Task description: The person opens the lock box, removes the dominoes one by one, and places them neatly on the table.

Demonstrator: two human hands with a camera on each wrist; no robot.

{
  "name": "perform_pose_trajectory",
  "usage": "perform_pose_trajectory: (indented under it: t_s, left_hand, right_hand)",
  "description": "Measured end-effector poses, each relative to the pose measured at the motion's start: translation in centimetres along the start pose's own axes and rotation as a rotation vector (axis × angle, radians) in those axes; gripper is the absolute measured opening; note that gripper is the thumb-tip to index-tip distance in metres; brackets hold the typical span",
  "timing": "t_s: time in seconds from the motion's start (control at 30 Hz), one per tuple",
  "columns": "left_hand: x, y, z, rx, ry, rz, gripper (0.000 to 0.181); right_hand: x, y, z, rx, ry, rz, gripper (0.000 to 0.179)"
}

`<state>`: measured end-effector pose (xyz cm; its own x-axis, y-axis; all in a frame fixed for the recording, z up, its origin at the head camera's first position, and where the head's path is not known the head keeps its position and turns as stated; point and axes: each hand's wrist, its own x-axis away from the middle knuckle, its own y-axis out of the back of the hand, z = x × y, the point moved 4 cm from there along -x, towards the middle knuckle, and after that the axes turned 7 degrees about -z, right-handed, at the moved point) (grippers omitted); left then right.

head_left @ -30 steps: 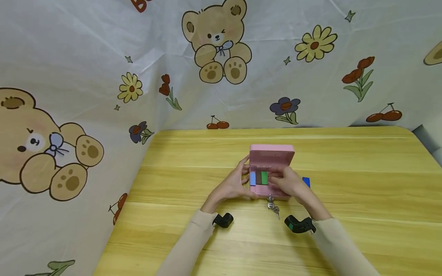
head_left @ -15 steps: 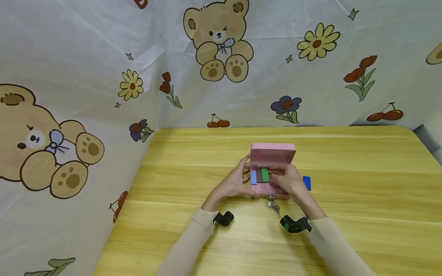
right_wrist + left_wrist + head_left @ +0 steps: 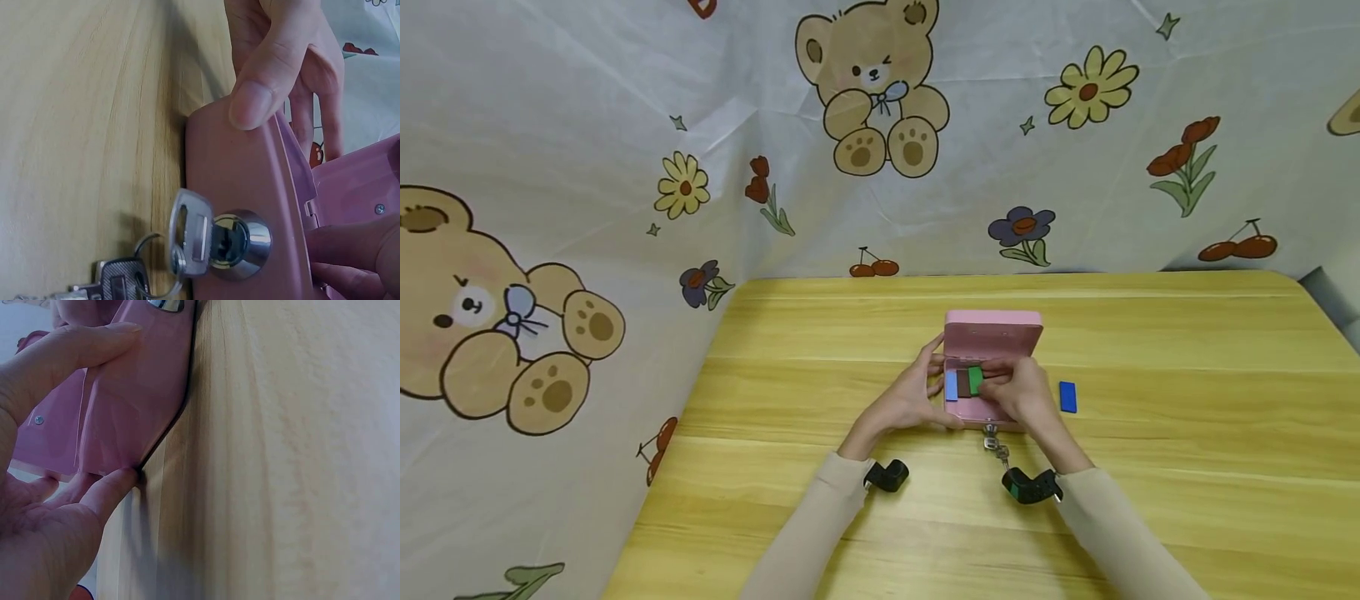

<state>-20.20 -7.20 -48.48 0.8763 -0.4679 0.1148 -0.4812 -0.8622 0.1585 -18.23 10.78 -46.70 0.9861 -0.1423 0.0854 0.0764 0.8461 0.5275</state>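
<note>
A pink metal cash box [image 3: 973, 410] stands with its lid [image 3: 992, 337] raised. My left hand [image 3: 910, 396] grips its left side, thumb on the front wall and fingertips at the side, as the left wrist view shows. Inside, a light blue block [image 3: 951, 386], a brown block [image 3: 963, 384] and a green block [image 3: 975, 380] lie side by side from the left. My right hand [image 3: 1022, 390] reaches in from the right with curled fingers and pinches the green block, its thumb overlapping the block's near right corner. The right wrist view hides these fingertips behind the front wall.
A key [image 3: 195, 234] sits in the round lock [image 3: 250, 244] on the box front, with a second key [image 3: 122, 278] hanging from its ring. Right of the box, a dark blue block [image 3: 1067, 397] lies on the wooden table [image 3: 1187, 400]. A bear-print cloth [image 3: 970, 167] hangs behind.
My right hand and forearm have shifted left, the fingers now overlapping the green block's edge. The dark blue block has come fully into sight. My left hand keeps its hold on the cash box.
</note>
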Motion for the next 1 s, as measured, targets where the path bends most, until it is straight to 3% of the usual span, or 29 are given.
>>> perform_pose_trajectory:
  t_s: [0.3, 0.7, 0.8, 1.0]
  left_hand:
    - [-0.04, -0.27, 0.17, -0.02, 0.004, -0.001, 0.14]
    - [0.13, -0.72, 0.35, -0.038, 0.012, 0.004, 0.139]
    - [0.2, -0.69, 0.29, -0.04, 0.011, 0.003, 0.139]
    - [0.37, -0.31, 0.09, -0.052, 0.026, -0.019, 0.138]
  right_hand:
    - [0.16, -0.12, -0.13, -0.06, -0.028, -0.004, 0.031]
    - [0.21, 0.14, -0.23, 0.039, 0.028, -0.014, 0.021]
    - [0.3, 0.17, -0.18, -0.014, 0.019, 0.023, 0.019]
    - [1.01, 0.65, 0.2, -0.233, -0.034, 0.175, 0.029]
